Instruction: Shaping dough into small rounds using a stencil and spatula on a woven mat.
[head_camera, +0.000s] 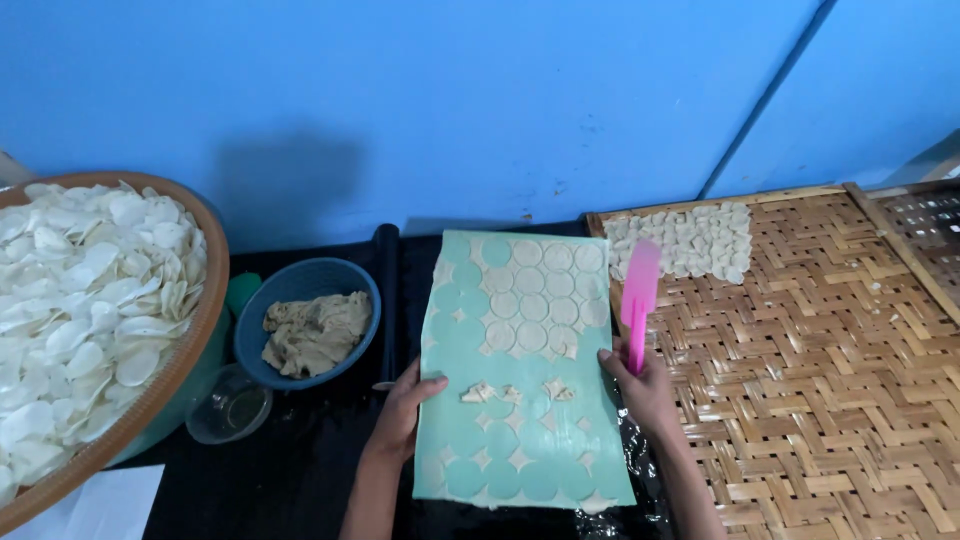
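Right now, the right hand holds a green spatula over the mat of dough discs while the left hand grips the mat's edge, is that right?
Not quite: the spatula in the right hand is pink, not green, as the head view shows. The left hand does grip the mat edge.

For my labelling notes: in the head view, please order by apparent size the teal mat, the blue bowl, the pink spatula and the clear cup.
1. teal mat
2. blue bowl
3. pink spatula
4. clear cup, close to the spatula in area, so this order is unsure.

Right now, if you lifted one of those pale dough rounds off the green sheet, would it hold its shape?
Probably not: the dough rounds look thin and flat on the green sheet, so likely floppy, light, and easily torn, like the crumpled scraps.
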